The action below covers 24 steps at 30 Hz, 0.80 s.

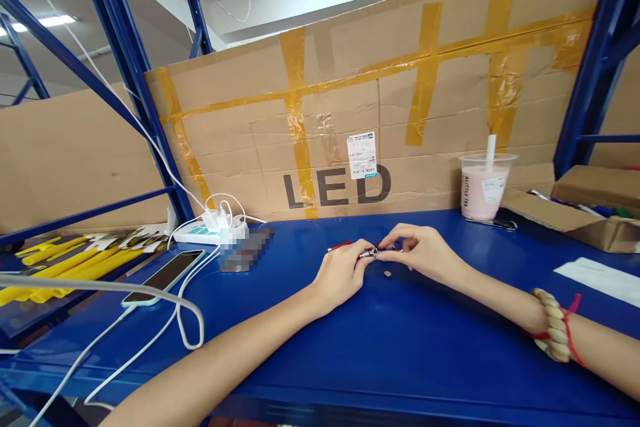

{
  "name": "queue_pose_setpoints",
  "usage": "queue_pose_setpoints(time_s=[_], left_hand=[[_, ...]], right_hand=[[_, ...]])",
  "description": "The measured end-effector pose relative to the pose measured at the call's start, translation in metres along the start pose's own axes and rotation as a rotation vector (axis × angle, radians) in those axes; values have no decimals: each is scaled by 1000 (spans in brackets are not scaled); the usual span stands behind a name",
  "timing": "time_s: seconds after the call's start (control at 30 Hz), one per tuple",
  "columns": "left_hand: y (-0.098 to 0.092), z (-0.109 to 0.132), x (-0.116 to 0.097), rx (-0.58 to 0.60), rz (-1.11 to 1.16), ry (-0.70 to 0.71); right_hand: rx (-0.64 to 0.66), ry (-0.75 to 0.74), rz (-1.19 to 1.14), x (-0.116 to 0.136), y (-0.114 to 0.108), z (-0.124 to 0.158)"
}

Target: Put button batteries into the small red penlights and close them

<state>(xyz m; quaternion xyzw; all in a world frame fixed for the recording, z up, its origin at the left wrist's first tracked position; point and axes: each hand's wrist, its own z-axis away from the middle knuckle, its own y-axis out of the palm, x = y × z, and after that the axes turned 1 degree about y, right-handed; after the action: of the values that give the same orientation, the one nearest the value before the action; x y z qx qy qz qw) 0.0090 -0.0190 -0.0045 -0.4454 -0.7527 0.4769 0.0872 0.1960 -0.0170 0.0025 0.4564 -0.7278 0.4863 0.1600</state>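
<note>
My left hand and my right hand meet over the middle of the blue table. Between their fingertips they pinch a slim red pen-like tool with a silver metal tip. The red shaft sticks out to the left past my left hand. Both hands have their fingers closed on the tool. A small round brass-coloured piece lies on the table just below the hands. A beaded bracelet with a red string sits on my right wrist.
A pink drink cup with a straw stands at the back right. A cardboard wall marked LED backs the table. At the left lie a phone, white cables, a power strip and yellow tools. A cardboard tray sits right.
</note>
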Motion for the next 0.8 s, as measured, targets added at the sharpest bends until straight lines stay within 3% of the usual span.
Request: queue_pose_setpoints(time_s=[0.17, 0.47, 0.8], left_hand=[[-2, 0, -2, 10, -25, -35], [-1, 0, -3, 2, -43, -7], [0, 0, 0, -6, -83, 51]], right_hand=[[-65, -165, 108, 1, -2, 1], [-88, -282, 246, -1, -2, 2], [-107, -257, 263, 0, -2, 2]])
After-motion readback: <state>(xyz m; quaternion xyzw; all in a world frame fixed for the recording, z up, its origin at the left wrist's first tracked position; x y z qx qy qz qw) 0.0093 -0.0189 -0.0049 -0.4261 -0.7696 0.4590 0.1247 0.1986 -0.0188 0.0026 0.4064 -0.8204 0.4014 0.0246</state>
